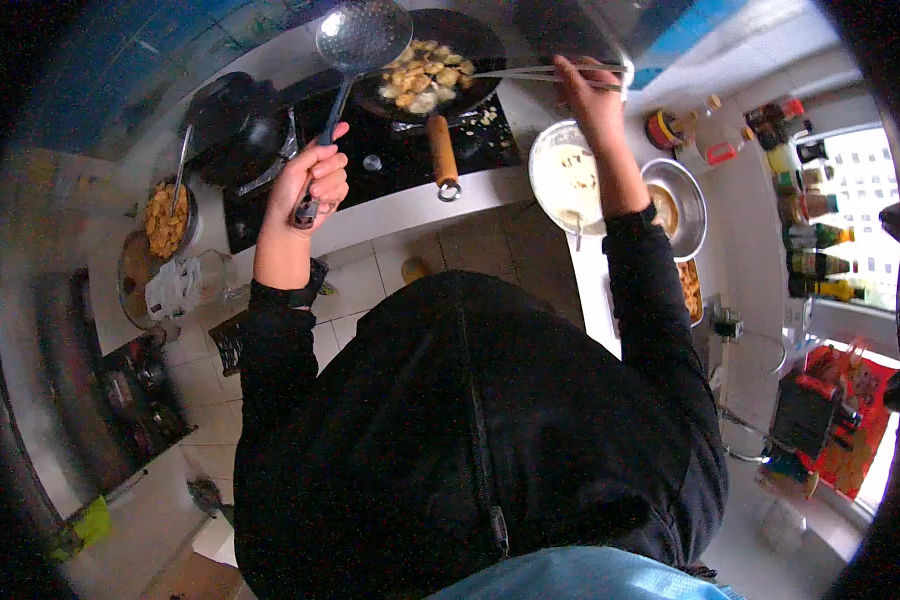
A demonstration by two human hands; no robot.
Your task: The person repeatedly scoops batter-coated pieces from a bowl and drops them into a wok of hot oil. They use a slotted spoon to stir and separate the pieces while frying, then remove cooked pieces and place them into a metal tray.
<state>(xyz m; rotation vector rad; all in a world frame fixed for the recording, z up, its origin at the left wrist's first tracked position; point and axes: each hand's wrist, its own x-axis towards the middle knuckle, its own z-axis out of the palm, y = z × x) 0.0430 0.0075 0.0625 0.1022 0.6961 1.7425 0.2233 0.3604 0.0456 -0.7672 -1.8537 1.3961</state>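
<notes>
My left hand (313,178) grips the dark handle of a perforated metal skimmer (365,34), held up at the left edge of a wok. In the dark wok (487,45) on the cooktop, pale golden fried pieces (427,75) lie together. Its wooden handle (442,150) points toward me. My right hand (594,94) holds long chopsticks (525,73), whose tips reach the pieces at their right side. Beneath my right wrist stands a white bowl of pale batter (562,180) with a utensil in it. A metal bowl (694,210) is partly hidden by my sleeve.
A second dark pan (244,139) sits on the left burner. Farther left stand a bowl of browned pieces (166,221) with a utensil and a round wooden board (131,281). Food scraps dot the cooktop (390,169). Bottles (817,236) line the windowsill; a tray of food (690,289) lies at right.
</notes>
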